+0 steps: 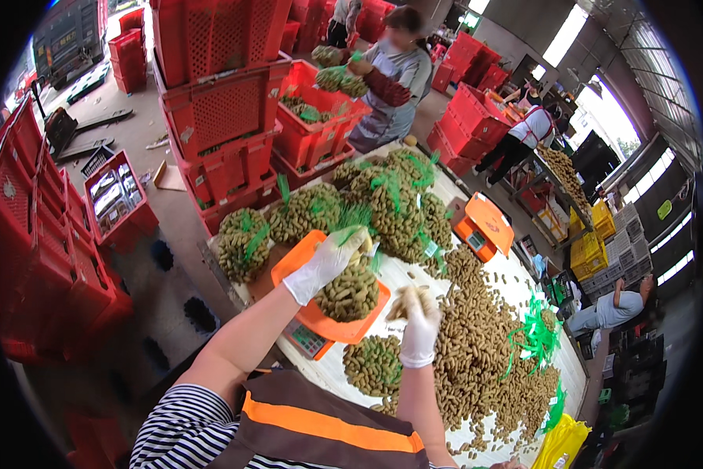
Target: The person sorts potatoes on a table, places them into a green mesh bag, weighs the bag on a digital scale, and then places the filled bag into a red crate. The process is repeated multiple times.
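My left hand (328, 261), in a whitish glove, grips the gathered top of a green mesh bag of peanuts (348, 293) that rests on the orange tray of a digital scale (351, 331). My right hand (419, 322), gloved too, holds some loose peanuts over the white tabletop, just right of the scale. Below it lies another mesh bag of peanuts (372, 366). A large heap of loose peanuts (486, 352) spreads to the right. Filled mesh bags (392, 205) are piled behind the scale, and one (243, 243) stands at its left.
Stacked red crates (222, 105) stand beyond the table's left edge. Across the table a co-worker (398, 76) holds mesh bags over a red crate (322, 123). A second orange scale (485, 225), green mesh bags (539, 337) and a yellow bag (562, 442) lie along the right side.
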The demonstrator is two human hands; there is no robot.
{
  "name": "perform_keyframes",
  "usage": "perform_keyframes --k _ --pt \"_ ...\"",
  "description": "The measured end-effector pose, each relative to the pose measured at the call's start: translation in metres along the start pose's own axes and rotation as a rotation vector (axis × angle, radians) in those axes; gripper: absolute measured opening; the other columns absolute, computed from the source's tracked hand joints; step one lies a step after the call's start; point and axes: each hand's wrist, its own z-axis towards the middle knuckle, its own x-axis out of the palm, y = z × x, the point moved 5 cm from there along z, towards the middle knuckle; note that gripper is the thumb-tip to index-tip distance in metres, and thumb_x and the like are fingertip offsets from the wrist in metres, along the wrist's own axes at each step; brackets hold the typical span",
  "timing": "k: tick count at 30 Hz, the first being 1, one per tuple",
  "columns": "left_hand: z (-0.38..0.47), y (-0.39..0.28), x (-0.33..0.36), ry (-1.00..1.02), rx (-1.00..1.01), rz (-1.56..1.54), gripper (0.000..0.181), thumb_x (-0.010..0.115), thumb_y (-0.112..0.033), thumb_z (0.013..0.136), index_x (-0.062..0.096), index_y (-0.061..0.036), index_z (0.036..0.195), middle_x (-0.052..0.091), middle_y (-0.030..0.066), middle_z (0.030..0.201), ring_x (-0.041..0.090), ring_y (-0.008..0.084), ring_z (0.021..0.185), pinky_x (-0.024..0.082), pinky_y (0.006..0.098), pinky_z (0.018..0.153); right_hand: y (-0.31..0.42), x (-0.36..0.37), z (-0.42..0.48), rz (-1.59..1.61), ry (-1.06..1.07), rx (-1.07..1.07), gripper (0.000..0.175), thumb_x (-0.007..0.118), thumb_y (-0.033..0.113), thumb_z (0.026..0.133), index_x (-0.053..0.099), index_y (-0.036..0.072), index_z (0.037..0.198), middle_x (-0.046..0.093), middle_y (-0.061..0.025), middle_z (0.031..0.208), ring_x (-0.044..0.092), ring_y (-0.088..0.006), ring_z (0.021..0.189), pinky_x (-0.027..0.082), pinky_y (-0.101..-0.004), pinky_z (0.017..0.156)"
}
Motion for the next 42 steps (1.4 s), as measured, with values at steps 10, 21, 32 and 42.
perform_keyframes --k 10,21,32,42 --pt "-0.093 0.024 0.076 0.096 0.025 0.416 0.027 0.07 -0.023 0.089 0.06 -0.004 0.072 0.049 0.0029 0.058 0.046 0.0087 0.059 0.04 0.0291 0.058 -0.135 0.071 0.004 0.947 0.47 0.665 0.052 0.041 0.043 0.102 0.054 -0.004 0.118 0.064 -0.0126 0.103 0.063 -0.0257 0.092 0.052 -0.0403 0.09" --pt "-0.108 0.06 -0.011 -0.118 -0.733 0.515 0.062 0.042 -0.052 0.1 0.067 0.0041 0.103 0.067 0.0085 0.082 0.06 0.017 0.072 0.047 0.029 0.071 -0.065 0.067 0.022 -1.197 0.512 0.035 0.043 0.045 0.034 0.095 0.065 -0.003 0.088 0.068 -0.0234 0.082 0.066 -0.0402 0.085 0.051 -0.049 0.078" --pt "-0.083 0.084 0.02 -0.122 -0.99 -0.675 0.039 0.043 -0.018 0.092 0.058 0.0063 0.119 0.066 0.0064 0.09 0.061 0.015 0.07 0.043 0.0249 0.048 -0.085 0.004 -0.052 -0.572 0.17 0.156 0.025 0.053 0.027 0.096 0.061 0.004 0.094 0.064 -0.0163 0.07 0.064 -0.0301 0.063 0.048 -0.0416 0.06" --pt "-0.061 0.023 0.042 0.14 0.123 1.745 0.009 0.06 -0.017 0.08 0.062 -0.0081 0.079 0.063 0.0131 0.079 0.065 0.0286 0.068 0.051 0.0418 0.056 -0.128 0.038 -0.01 -0.03 0.192 0.405 0.026 0.054 0.026 0.098 0.062 0.003 0.091 0.053 0.0021 0.064 0.046 -0.0074 0.054 0.038 -0.0273 0.048"
